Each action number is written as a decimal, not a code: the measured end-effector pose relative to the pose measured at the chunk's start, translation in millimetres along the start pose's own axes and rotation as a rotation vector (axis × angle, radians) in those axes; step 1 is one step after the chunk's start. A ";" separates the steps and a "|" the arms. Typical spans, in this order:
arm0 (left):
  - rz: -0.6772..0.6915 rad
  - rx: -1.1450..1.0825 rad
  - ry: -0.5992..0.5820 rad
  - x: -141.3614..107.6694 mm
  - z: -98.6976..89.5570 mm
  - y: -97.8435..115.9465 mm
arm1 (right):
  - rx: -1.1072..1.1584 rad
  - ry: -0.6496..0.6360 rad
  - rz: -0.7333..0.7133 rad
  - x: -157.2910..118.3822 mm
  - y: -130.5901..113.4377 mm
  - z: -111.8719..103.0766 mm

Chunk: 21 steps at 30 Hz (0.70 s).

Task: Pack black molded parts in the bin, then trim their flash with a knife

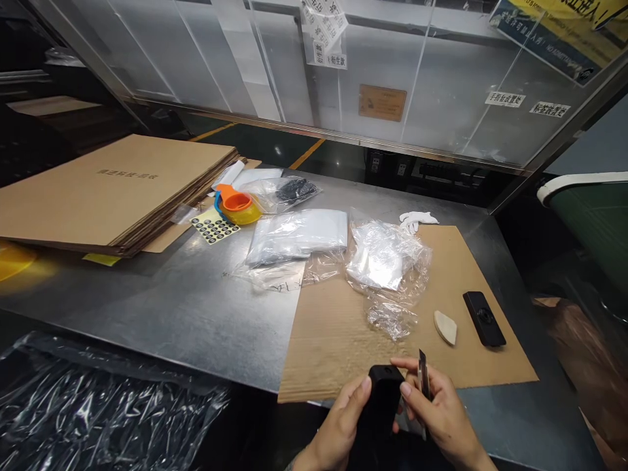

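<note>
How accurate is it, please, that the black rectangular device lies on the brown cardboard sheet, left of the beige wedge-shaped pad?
The side is wrong: the head view shows the black rectangular device on the brown cardboard sheet, right of the beige wedge-shaped pad.

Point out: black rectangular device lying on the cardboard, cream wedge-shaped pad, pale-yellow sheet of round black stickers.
Black rectangular device (484, 318): head view, round central part.
Cream wedge-shaped pad (445, 327): head view, middle of its face.
Pale-yellow sticker sheet (214, 226): head view, middle.

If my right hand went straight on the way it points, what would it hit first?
Your right hand would likely meet the black device in your left hand; depth is unclear.
</note>
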<state>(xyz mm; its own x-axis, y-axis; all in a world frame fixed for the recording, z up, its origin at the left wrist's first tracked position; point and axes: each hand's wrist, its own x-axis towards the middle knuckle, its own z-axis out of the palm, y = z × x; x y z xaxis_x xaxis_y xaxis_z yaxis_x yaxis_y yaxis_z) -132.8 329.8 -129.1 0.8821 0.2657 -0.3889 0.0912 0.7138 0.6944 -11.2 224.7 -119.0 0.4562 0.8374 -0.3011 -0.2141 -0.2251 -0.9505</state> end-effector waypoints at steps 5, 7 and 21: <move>-0.032 -0.011 -0.019 0.6 -1.0 -0.4 | 0.006 0.017 0.005 -1.2 0.1 0.0; -0.071 -0.034 -0.029 1.3 -1.2 -3.2 | 0.044 -0.008 0.039 0.4 3.2 -0.3; -0.040 -0.211 0.251 17.9 -31.2 3.0 | -0.263 0.214 -0.247 -5.7 11.4 -7.6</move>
<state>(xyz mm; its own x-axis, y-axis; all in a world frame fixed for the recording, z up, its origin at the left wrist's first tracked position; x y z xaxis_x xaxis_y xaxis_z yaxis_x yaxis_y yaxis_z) -131.2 356.9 -152.9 0.7361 0.3676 -0.5683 0.0024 0.8382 0.5453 -9.6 213.6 -128.7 0.6415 0.7659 -0.0443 0.1392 -0.1730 -0.9750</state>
